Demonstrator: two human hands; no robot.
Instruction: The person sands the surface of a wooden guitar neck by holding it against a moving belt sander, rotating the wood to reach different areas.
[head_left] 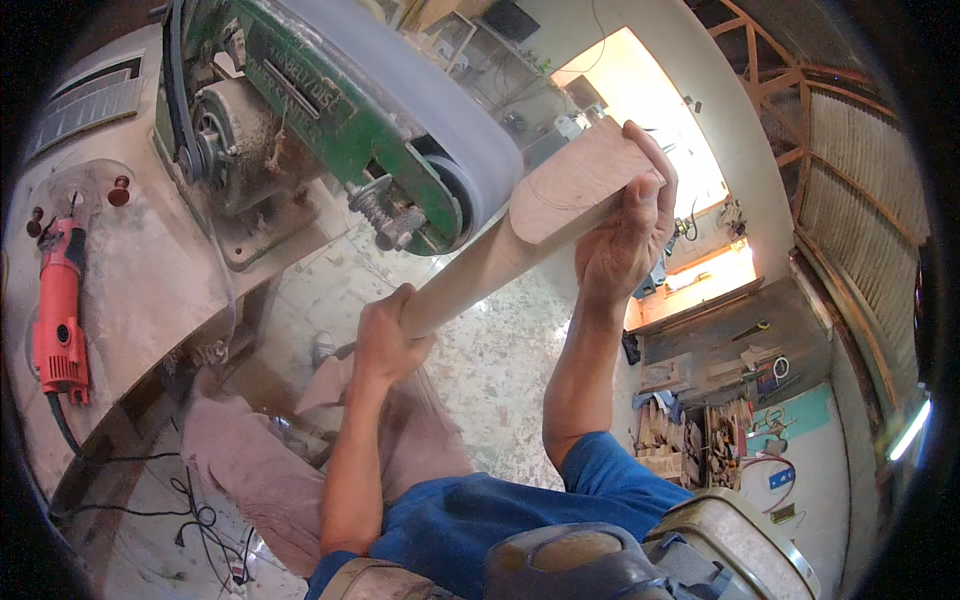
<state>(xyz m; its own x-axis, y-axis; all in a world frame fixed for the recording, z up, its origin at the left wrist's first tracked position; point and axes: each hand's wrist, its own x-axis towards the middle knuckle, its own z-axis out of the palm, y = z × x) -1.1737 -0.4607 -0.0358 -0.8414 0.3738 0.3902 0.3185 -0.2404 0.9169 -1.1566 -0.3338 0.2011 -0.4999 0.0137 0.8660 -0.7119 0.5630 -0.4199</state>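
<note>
A pale wooden workpiece (560, 195), with a narrow shaft widening into a thick flat block, is held slantwise in front of me. My left hand (388, 335) is wrapped round the end of its narrow shaft. My right hand (628, 235) grips the wide block, with the thumb on the near edge and the fingers round the far end. Just beyond the wood is the rounded nose of a green belt sander (418, 190). Its grey belt (470, 130) is very close to the workpiece where block and shaft meet; I cannot tell whether they touch.
A red power tool (62, 320) with a black cord lies on the dusty bench (150, 270) at the left. Loose cables (200, 515) trail on the floor below. Stacked wood pieces (730, 435) stand against the wall at the right, near a bright doorway (640, 90).
</note>
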